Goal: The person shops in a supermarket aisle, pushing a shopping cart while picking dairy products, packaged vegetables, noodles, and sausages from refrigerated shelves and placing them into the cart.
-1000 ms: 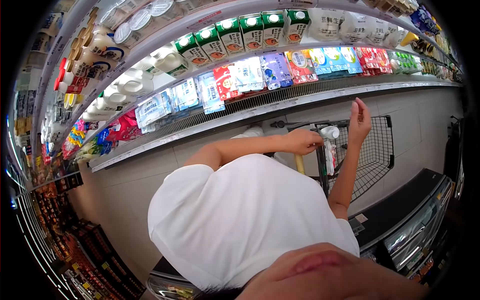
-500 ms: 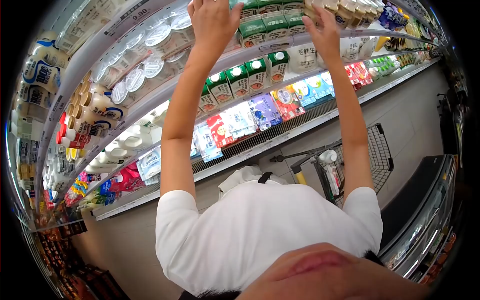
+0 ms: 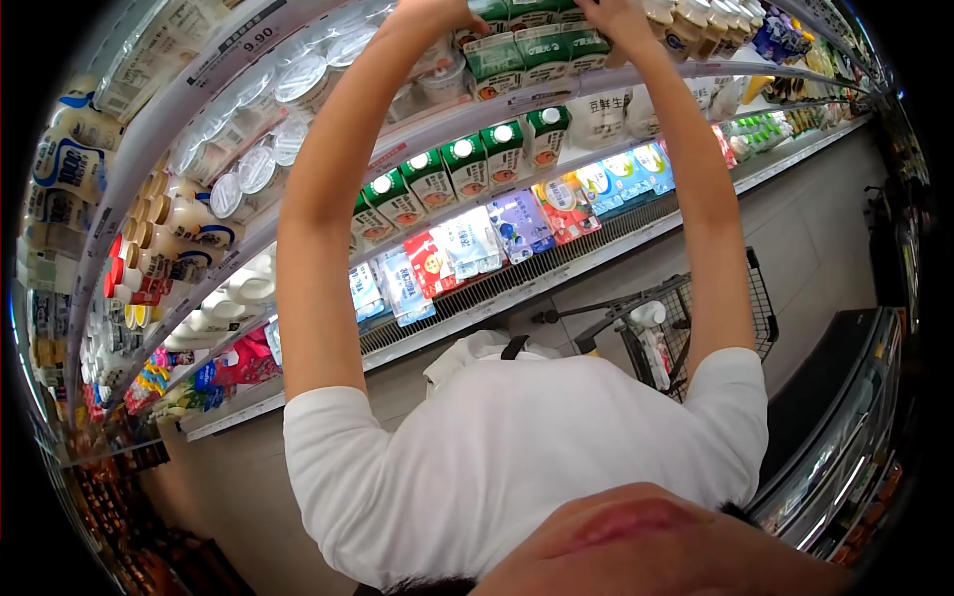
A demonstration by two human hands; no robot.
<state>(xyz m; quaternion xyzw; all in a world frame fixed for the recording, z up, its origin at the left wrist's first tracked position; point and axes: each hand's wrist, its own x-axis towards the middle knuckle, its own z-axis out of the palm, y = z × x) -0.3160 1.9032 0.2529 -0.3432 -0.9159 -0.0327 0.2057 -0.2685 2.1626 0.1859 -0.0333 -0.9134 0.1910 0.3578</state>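
Observation:
My left hand (image 3: 437, 12) is at the top edge, its thumb pointing inward at the left end of the upper green cartons (image 3: 532, 12). My right hand (image 3: 614, 18) is at their right end, a digit against or just in front of the carton there. The remaining fingers of both hands are cut off by the frame, so their grip is hidden. Directly below, a row of green-and-white cartons (image 3: 542, 52) lines the shelf front. Clear-lidded cups (image 3: 442, 81) sit beneath my left wrist, and cream-capped bottles (image 3: 686, 28) stand right of my right hand.
On the shelf below are white-capped green cartons (image 3: 463, 164) and white pouches (image 3: 601, 117). Colourful packs (image 3: 517, 223) fill the lowest shelf. A wire shopping cart (image 3: 760, 308) stands at my right, with a black-edged display case (image 3: 830, 397) behind it. Shelf rails (image 3: 556, 94) cross in front of me.
Both forearms have reached further up, and my elbows have spread outward. My hands have moved in towards the upper green cartons, and more of the fingers has left the top of the view.

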